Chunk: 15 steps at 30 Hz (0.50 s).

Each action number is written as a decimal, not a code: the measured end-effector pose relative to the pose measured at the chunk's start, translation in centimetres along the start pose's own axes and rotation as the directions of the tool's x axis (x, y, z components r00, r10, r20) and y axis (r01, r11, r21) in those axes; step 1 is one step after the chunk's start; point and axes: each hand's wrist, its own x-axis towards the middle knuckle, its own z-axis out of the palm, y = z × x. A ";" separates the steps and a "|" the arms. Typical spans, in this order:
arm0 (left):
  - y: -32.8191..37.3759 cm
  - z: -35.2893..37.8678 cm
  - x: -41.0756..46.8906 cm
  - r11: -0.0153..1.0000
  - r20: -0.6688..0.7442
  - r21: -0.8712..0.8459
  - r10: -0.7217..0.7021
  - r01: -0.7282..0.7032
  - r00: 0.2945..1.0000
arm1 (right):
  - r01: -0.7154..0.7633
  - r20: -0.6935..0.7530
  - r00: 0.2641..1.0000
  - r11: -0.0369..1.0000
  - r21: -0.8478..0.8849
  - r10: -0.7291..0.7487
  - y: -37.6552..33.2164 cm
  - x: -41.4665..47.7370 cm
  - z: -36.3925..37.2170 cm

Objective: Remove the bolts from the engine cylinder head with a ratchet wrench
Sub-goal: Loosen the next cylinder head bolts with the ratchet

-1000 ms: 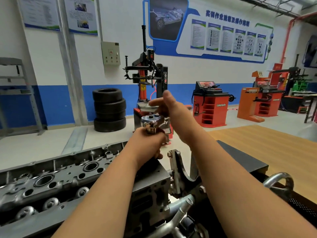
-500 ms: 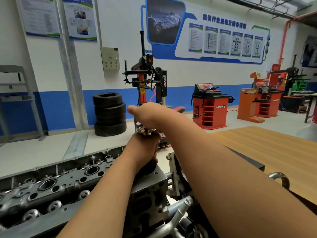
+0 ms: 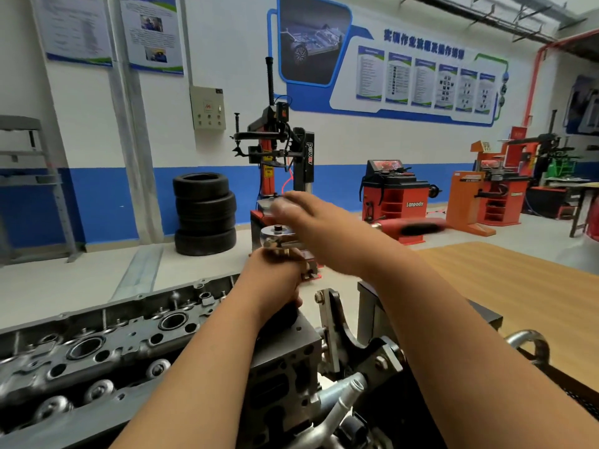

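Note:
The grey engine cylinder head [image 3: 136, 338] lies across the lower left, its right end on a stand. Above that end stands a ratchet wrench [image 3: 278, 234], its round chrome head up. Its red and black handle [image 3: 418, 226] points to the right and is blurred. My left hand [image 3: 272, 283] grips the upright shaft just below the ratchet head, over the cylinder head's right end. My right hand [image 3: 311, 218], blurred by motion, lies over the wrench between the head and the handle and seems to grip it. What the shaft's lower end sits on is hidden by my left hand.
A metal bracket [image 3: 330, 322] and a stand frame adjoin the cylinder head's right end. A wooden tabletop [image 3: 505, 286] lies to the right. Stacked tyres [image 3: 205, 213], a tyre changer [image 3: 282, 157] and red wheel balancers [image 3: 393, 196] stand along the far wall.
My right hand has swept across the ratchet head, and the handle now sticks out to the right. My left hand stays on the shaft. The view has tilted a little.

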 end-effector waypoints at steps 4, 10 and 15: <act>-0.2 -0.1 0.3 0.997 0.052 0.008 -0.073 0.073 0.996 | -0.134 0.140 0.989 0.677 0.723 0.046 2.5 4.7 0.3; 0.2 -0.5 -0.1 0.996 0.045 0.007 -0.091 0.091 0.995 | -0.092 0.243 0.969 0.843 0.530 -0.047 0.2 7.6 2.7; 0.6 -0.2 -0.2 0.993 0.011 0.048 -0.113 0.112 0.994 | -0.090 0.100 0.994 0.903 0.419 0.052 0.2 5.4 2.0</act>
